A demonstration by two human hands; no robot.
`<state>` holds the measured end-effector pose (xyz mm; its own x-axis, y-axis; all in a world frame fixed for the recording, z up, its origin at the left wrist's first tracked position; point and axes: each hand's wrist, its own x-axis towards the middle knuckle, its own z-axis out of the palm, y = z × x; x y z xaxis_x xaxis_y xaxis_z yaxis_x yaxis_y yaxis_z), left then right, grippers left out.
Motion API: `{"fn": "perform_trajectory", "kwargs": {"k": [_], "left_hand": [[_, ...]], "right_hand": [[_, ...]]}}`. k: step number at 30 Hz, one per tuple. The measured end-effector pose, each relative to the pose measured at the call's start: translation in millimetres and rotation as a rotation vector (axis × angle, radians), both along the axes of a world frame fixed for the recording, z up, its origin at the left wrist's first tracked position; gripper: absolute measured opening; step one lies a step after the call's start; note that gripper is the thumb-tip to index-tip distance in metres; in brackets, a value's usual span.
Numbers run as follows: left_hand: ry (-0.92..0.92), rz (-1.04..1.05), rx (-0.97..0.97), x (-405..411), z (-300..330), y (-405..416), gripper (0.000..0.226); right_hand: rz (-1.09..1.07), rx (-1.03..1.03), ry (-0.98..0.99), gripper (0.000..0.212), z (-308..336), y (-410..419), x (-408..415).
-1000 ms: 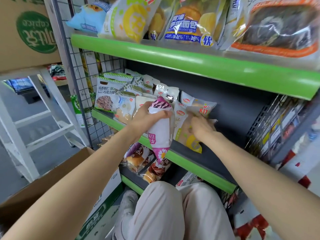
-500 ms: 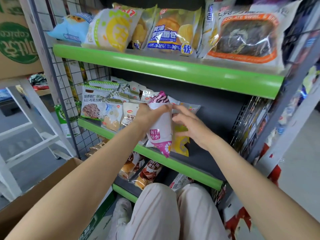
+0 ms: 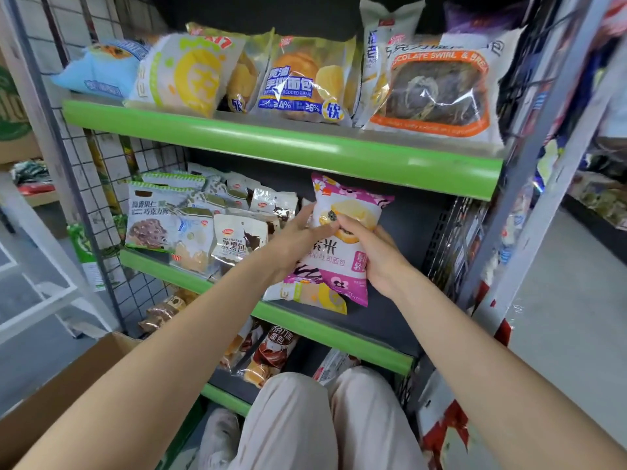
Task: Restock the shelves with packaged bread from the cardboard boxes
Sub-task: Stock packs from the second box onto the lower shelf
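A pink and white bread packet (image 3: 342,239) is held upright over the middle shelf (image 3: 305,322) by both hands at once. It's gripped on its left edge by the left hand (image 3: 291,245), fingers curled round the side, and pinched on the front and lower right by the right hand (image 3: 376,256), thumb laid across the printed face – so both hands are clamped on the same packet, close together. Just under it a yellowish packet (image 3: 319,295) is seen lying flat at the front lip of the shelf. To the left on the same shelf a row of white and green packets (image 3: 190,225) is stacked upright against the wire grid side (image 3: 101,184). The upper shelf (image 3: 271,140) is loaded with bigger bags – a chocolate swirl bread (image 3: 437,93) at the right end, a shredded bread bag (image 3: 302,83) in the middle. More packets are seen on the bottom shelf, and an open cardboard box (image 3: 61,398) is parked at lower left, beside the knees
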<state>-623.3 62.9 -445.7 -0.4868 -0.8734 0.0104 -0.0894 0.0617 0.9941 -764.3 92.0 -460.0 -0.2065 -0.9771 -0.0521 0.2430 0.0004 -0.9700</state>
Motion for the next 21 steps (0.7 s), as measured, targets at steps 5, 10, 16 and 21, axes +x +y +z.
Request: {"fn": "perform_trajectory", "kwargs": {"k": [5, 10, 16, 21], "left_hand": [[-0.259, 0.143, -0.284, -28, -1, -21, 0.055], [-1.049, 0.008, -0.782, -32, -13, -45, 0.111], [-1.418, -0.250, -0.904, -27, -46, -75, 0.129], [-1.325, -0.226, -0.869, -22, -65, -86, 0.125]], "right_hand": [[-0.584, -0.027, 0.327, 0.077, -3, -22, -15], [-0.843, 0.133, 0.563, 0.073, -16, -48, -41], [-0.818, 0.233, 0.539, 0.081, -46, -81, -61], [-0.695, 0.263, 0.650, 0.066, -68, -96, -78]]}}
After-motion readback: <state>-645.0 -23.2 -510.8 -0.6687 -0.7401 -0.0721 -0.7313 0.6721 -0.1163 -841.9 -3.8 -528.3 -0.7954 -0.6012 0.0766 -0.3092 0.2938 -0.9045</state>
